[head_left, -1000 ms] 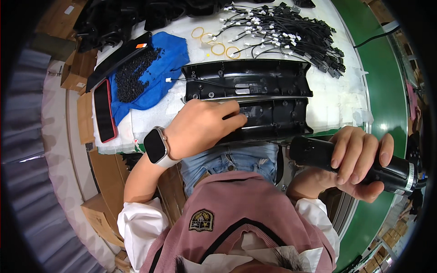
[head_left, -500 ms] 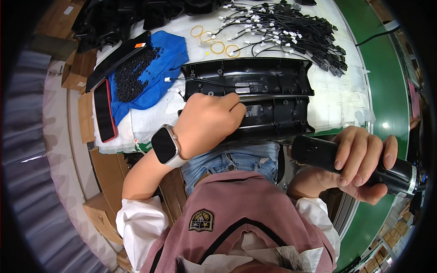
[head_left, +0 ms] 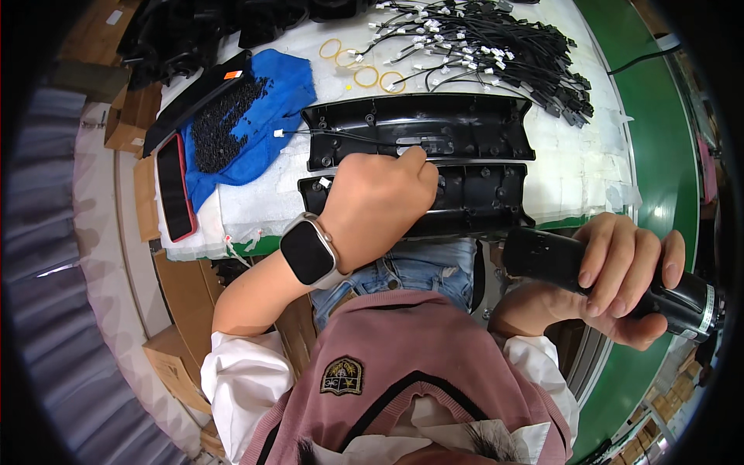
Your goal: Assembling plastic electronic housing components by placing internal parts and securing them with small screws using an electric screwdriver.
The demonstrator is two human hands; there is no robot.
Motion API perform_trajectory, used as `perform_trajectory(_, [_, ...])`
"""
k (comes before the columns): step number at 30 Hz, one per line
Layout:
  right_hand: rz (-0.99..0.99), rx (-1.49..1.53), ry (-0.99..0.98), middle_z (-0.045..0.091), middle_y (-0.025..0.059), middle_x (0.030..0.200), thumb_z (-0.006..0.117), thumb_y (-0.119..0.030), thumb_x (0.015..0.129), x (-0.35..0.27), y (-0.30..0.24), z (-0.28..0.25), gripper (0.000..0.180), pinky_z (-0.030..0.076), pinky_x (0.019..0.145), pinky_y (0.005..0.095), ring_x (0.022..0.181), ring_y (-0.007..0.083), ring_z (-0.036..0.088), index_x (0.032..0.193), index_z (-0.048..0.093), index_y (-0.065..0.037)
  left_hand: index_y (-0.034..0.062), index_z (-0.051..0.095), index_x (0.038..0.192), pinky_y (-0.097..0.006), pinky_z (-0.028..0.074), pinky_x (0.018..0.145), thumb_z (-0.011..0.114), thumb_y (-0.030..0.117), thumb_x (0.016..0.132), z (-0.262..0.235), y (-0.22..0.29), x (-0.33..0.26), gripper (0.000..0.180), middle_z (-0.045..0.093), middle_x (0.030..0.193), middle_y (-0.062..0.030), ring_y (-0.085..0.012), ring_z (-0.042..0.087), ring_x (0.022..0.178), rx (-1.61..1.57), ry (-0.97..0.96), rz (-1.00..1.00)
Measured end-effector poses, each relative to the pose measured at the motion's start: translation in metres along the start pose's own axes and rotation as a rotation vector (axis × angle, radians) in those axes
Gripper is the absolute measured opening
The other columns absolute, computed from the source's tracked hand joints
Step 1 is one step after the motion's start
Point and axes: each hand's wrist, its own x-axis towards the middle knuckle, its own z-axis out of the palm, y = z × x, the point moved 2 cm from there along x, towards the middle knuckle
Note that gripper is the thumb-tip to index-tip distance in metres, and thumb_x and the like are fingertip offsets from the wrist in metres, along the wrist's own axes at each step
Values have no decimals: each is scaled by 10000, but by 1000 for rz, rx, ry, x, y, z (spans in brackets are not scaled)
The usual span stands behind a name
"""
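Two long black plastic shells (head_left: 480, 124) lie side by side across the table in front of me, hollow sides up. A thin black cable with a white connector (head_left: 279, 133) runs along the far shell to a pale plate at its middle. Over the near shell (head_left: 488, 198), my left hand (head_left: 380, 194) is closed, its fingertips pressed together by the far shell's near edge; whatever they pinch is hidden. Another white connector (head_left: 325, 182) shows at the near shell's left end. At the right, my right hand (head_left: 620, 275) is wrapped round a black electric screwdriver (head_left: 542, 256), held level beyond the table's edge.
Small black screws (head_left: 221, 128) are heaped on a blue cloth (head_left: 287, 85) at the left, beside a red-edged phone (head_left: 177, 190). Yellow rubber bands (head_left: 366, 76) and a big pile of black cables (head_left: 504, 54) lie at the back. Black parts (head_left: 178, 39) crowd the far left.
My left hand has shifted right along the shells, uncovering the white connector at the near shell's left end. My right hand and the screwdriver have moved slightly right.
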Motion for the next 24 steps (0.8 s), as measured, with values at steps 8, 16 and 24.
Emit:
perform_trajectory(8, [59,-47,-82,572,-4,640,717,-280,780,20,9,5,441,470,471,235,458,96,559,1032,403,-99,92,562,696,-324,437,471,684,167,711,6,-14,-12,144,487,618,-36,-241,563,554,-229,49,-43])
perform_trajectory(16, [124,-138,-125,533,-54,605,693,-283,741,41,32,23,413,419,498,220,443,56,529,1014,457,-82,97,519,626,-283,413,403,587,101,618,5,-3,-16,69,522,586,-26,-160,565,480,-15,102,76])
perform_trajectory(24, [232,-194,-148,472,-54,626,637,-333,772,48,47,32,449,397,520,239,455,62,470,1078,435,-74,96,552,634,-288,432,443,605,101,650,5,-14,-19,56,541,602,-29,-199,586,525,-136,80,27])
